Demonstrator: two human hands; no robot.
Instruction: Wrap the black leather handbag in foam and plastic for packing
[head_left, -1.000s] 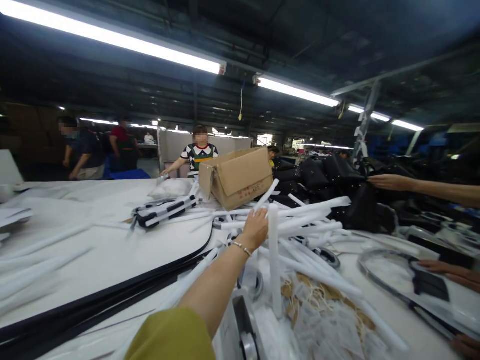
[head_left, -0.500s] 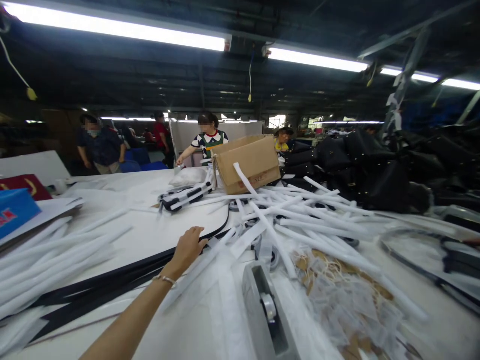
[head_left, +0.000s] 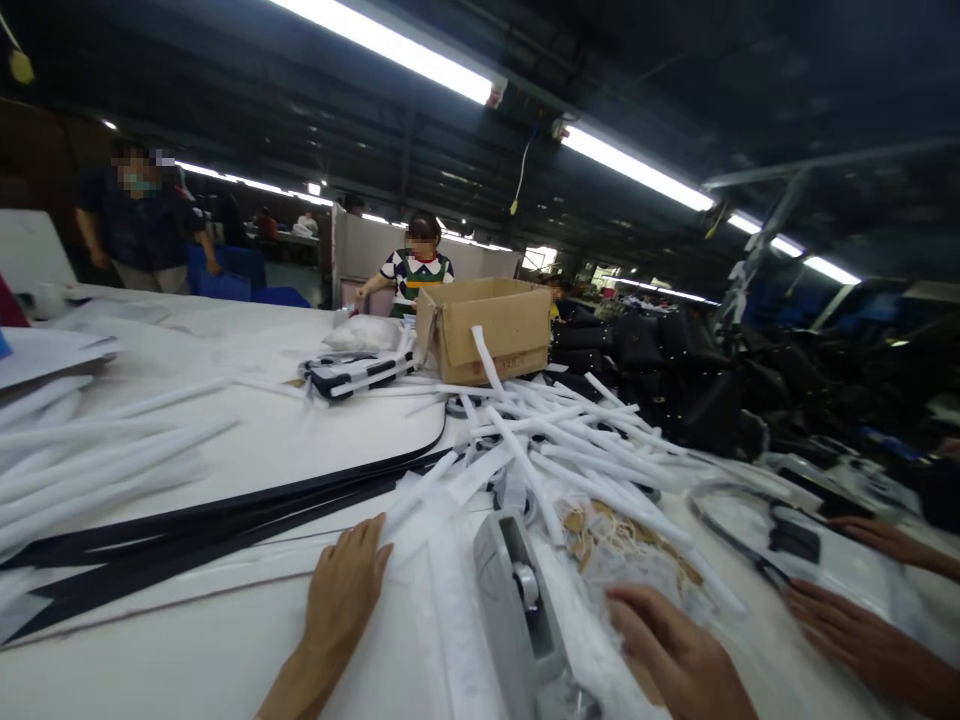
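Note:
My left hand [head_left: 346, 578] lies with fingers stretched out at the end of a white tube [head_left: 421, 495], on pale film; it grips nothing visible. At the lower right, my right hand [head_left: 679, 650] is over the pile of small clear bags and brown tags with strings [head_left: 637, 550]. Its fingers are loosely bent, slightly blurred, with nothing seen in them. Between both hands stands a grey tape dispenser [head_left: 491, 580] with a roll in it. Long black strips [head_left: 225, 510] run across the white table to the left of my left hand.
Beyond the hands are a heap of white tubes [head_left: 577, 430], a cardboard box [head_left: 491, 330] and a black-and-white wrapped bundle [head_left: 360, 375]. More tubes [head_left: 112, 450] lie left. Black bags [head_left: 660, 370] are piled right. Another person's hands [head_left: 862, 630] rest on a clear-wrapped item; people stand beyond the table.
My left hand has drawn back toward me, away from the black strips' far part. My right hand has come into view at the lower right. The view has tilted and turned right.

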